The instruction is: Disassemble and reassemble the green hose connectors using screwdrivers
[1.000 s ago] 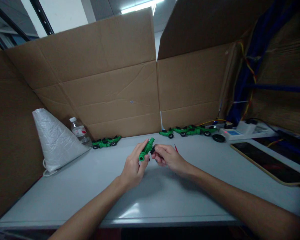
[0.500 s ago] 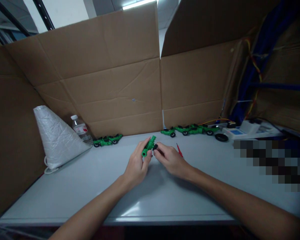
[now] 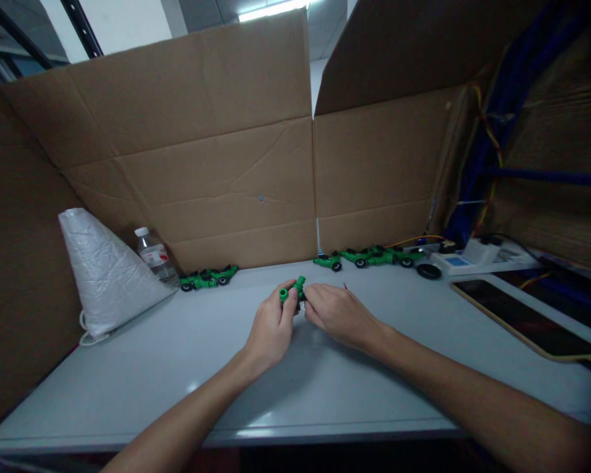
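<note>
Above the middle of the table, my left hand (image 3: 270, 328) holds a green toy car piece (image 3: 299, 286) between thumb and fingers. Round green hubs show at its ends, without wheels on them. My right hand (image 3: 342, 314) is closed against the piece's right side. Its fingertips pinch a small black part, which they now mostly cover. Behind the right hand, only the thin tip of a red pointed tool (image 3: 345, 286) shows. Finished-looking green toy cars with black wheels stand along the back, one group at left (image 3: 209, 278) and another at right (image 3: 374, 256).
A silvery wrapped cone (image 3: 111, 276) and a water bottle (image 3: 155, 257) stand at the left. On the right are a black ring (image 3: 429, 271), a power strip (image 3: 492, 257) and a phone (image 3: 526, 318). Cardboard walls (image 3: 217, 171) close off the back and sides.
The green piece has been turned and tipped in my left hand. My right fingers have curled closer round the black part, hiding it, and the right hand now covers most of the red tool.
</note>
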`<action>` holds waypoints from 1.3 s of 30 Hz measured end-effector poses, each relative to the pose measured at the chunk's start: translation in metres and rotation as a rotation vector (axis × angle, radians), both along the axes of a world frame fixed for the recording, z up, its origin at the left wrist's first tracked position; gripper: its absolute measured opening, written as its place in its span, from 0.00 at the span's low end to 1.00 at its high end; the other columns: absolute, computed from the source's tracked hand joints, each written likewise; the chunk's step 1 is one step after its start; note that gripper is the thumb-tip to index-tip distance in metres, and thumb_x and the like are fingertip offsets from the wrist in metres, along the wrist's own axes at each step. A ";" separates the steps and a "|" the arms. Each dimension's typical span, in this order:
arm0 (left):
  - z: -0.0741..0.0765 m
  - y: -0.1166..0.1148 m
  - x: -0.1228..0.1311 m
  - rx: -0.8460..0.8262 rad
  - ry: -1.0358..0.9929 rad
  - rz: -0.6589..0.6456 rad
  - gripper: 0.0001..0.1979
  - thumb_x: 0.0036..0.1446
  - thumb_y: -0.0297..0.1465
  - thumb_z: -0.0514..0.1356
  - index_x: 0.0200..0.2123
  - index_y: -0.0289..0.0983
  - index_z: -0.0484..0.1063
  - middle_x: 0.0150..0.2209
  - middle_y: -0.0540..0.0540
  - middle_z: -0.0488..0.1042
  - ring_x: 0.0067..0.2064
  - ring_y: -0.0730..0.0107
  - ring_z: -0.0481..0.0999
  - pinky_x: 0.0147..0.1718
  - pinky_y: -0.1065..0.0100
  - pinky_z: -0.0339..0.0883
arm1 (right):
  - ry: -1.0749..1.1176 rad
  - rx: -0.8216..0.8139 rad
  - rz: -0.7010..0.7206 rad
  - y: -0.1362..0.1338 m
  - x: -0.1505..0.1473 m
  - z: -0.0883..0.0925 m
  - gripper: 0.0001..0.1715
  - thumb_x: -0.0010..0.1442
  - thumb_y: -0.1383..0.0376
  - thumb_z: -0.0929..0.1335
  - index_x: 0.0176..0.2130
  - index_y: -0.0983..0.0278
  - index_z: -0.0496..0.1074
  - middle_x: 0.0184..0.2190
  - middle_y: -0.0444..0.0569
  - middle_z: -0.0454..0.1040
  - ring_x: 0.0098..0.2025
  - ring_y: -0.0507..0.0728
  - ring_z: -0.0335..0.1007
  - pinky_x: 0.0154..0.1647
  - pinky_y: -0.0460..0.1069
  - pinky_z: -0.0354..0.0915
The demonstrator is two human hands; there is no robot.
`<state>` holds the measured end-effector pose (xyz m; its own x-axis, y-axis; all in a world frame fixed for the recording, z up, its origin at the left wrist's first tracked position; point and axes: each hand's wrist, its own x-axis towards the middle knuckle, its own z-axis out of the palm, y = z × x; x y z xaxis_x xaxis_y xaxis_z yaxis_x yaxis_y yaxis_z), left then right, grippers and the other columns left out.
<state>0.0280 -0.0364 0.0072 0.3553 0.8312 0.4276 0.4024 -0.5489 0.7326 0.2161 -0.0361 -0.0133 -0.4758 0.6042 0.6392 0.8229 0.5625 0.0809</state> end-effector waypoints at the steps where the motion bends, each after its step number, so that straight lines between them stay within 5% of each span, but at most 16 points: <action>1: 0.000 0.001 0.000 0.002 -0.010 -0.013 0.26 0.75 0.45 0.47 0.64 0.35 0.70 0.53 0.38 0.80 0.46 0.59 0.81 0.52 0.56 0.73 | 0.037 -0.044 0.004 0.000 0.000 0.000 0.08 0.70 0.71 0.61 0.38 0.63 0.67 0.33 0.50 0.75 0.37 0.59 0.72 0.39 0.52 0.62; 10: -0.002 0.003 0.002 0.118 -0.016 -0.111 0.26 0.76 0.41 0.48 0.70 0.37 0.63 0.66 0.36 0.70 0.65 0.54 0.71 0.66 0.53 0.61 | 0.455 -0.365 0.102 0.002 0.001 0.005 0.13 0.73 0.65 0.58 0.36 0.61 0.65 0.30 0.47 0.72 0.32 0.56 0.66 0.36 0.50 0.58; 16: -0.002 0.007 -0.002 0.259 0.041 -0.141 0.26 0.75 0.39 0.50 0.72 0.39 0.58 0.68 0.36 0.66 0.67 0.53 0.67 0.68 0.52 0.58 | 1.148 -1.000 0.434 0.015 -0.003 0.001 0.21 0.69 0.53 0.59 0.30 0.61 0.65 0.19 0.37 0.56 0.19 0.50 0.47 0.21 0.46 0.49; 19: -0.004 0.013 -0.006 0.293 0.059 -0.187 0.27 0.75 0.38 0.51 0.72 0.40 0.57 0.66 0.36 0.68 0.66 0.54 0.68 0.67 0.53 0.59 | 1.259 -1.173 0.488 0.020 -0.004 -0.002 0.18 0.65 0.54 0.61 0.29 0.61 0.66 0.17 0.36 0.56 0.17 0.49 0.44 0.19 0.46 0.49; 26: -0.006 0.020 -0.004 0.048 -0.134 -0.166 0.25 0.74 0.43 0.51 0.68 0.39 0.65 0.63 0.38 0.72 0.62 0.55 0.72 0.64 0.56 0.60 | 1.092 -0.895 0.383 0.016 -0.001 -0.001 0.24 0.71 0.52 0.60 0.30 0.63 0.70 0.19 0.41 0.63 0.21 0.51 0.56 0.24 0.47 0.53; 31: -0.013 0.032 -0.001 -0.344 -0.497 -0.170 0.30 0.70 0.52 0.53 0.57 0.33 0.72 0.50 0.36 0.80 0.46 0.57 0.81 0.44 0.60 0.73 | 0.786 -0.571 0.273 0.009 0.002 0.004 0.22 0.73 0.52 0.62 0.31 0.62 0.69 0.25 0.42 0.67 0.29 0.53 0.62 0.32 0.48 0.54; 39: -0.002 0.036 -0.008 -0.654 -0.759 -0.218 0.24 0.66 0.52 0.59 0.45 0.34 0.72 0.37 0.39 0.82 0.29 0.64 0.80 0.24 0.70 0.67 | 0.906 -0.579 0.163 0.009 -0.003 -0.003 0.21 0.71 0.48 0.64 0.34 0.61 0.67 0.23 0.39 0.64 0.26 0.52 0.59 0.29 0.48 0.52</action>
<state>0.0199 -0.0002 0.0047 0.3515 0.9320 0.0887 -0.3528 0.0441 0.9347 0.2136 -0.0268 -0.0164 -0.0729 0.8991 0.4317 0.3550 0.4279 -0.8312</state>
